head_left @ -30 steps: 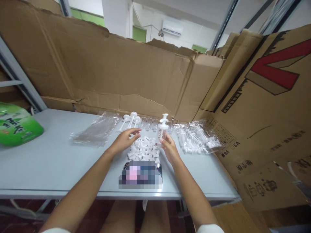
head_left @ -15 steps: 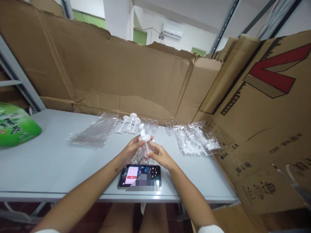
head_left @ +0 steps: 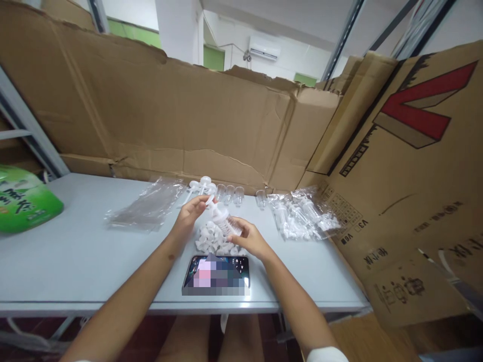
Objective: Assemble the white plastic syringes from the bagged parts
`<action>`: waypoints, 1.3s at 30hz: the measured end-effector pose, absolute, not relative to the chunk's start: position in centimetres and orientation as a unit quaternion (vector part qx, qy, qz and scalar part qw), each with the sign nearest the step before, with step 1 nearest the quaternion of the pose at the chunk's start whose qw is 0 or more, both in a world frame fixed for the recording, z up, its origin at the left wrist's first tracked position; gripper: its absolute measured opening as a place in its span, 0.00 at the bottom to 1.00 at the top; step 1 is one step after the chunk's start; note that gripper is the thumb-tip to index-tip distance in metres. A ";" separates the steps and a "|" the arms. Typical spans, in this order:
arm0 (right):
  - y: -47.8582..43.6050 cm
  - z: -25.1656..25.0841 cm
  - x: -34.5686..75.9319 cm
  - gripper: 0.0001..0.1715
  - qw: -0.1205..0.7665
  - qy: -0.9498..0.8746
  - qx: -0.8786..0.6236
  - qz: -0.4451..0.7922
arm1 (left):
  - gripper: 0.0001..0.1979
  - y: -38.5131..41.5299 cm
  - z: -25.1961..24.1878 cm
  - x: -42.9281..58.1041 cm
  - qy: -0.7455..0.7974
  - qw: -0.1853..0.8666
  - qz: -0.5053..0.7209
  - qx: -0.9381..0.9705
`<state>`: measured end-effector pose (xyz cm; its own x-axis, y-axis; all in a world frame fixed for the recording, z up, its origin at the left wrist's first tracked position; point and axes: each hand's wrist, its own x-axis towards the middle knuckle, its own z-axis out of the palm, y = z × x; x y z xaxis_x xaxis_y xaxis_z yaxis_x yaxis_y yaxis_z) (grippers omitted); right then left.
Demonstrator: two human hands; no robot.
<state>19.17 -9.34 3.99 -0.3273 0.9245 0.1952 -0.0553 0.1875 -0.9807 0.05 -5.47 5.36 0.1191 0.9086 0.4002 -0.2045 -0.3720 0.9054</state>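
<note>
My right hand (head_left: 251, 239) is closed around a clear ribbed plastic cylinder with a white cap and plunger (head_left: 222, 218), tilted with its plunger end up and to the left. At that upper end, the fingers of my left hand (head_left: 193, 208) are closed at the plunger's white handle. Just below the held cylinder lies a pile of small white plastic pieces (head_left: 209, 240), partly covered by my right hand. A phone (head_left: 241, 271) with a lit screen lies in front of the pile, its picture partly blurred out.
White plungers (head_left: 205, 184) and several clear plastic cups (head_left: 238, 195) stand along the back of the grey table (head_left: 94, 261). Flat clear bags (head_left: 147, 203) lie left, a filled clear bag (head_left: 302, 216) right. A green package (head_left: 28, 201) sits far left. Cardboard (head_left: 181, 110) walls the back and right.
My left hand has moved from the white cap up to the plunger's end. The cylinder has tipped further left, and more of the white pile shows beneath it.
</note>
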 end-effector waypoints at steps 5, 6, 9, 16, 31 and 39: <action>-8.4 3.1 19.9 0.29 0.478 -0.630 -0.381 0.480 | 0.19 -4.2 6.4 -1.2 0.353 0.427 0.609 0.568; -8.2 3.0 20.1 0.29 0.478 -0.632 -0.388 0.471 | 0.20 -3.9 6.8 -1.5 0.352 0.430 0.619 0.555; -7.8 2.7 20.5 0.30 0.484 -0.630 -0.406 0.452 | 0.22 -3.1 8.5 -2.9 0.351 0.424 0.646 0.529; -7.3 2.7 21.0 0.29 0.504 -0.605 -0.436 0.436 | 0.22 -3.5 11.5 -5.5 0.420 0.315 0.630 0.572; -7.0 2.3 21.3 0.29 0.514 -0.607 -0.447 0.410 | 0.13 2.5 5.8 -6.7 0.521 0.030 0.331 0.786; -7.1 2.1 21.4 0.28 0.508 -0.619 -0.449 0.396 | 0.14 3.2 3.7 -6.3 0.539 0.012 0.296 0.789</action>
<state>21.36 -7.06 2.14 -0.0790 0.9587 0.2732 0.1536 0.2825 -0.9469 -6.26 3.17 3.72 0.2446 0.8572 0.4533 0.8430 -0.4189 0.3374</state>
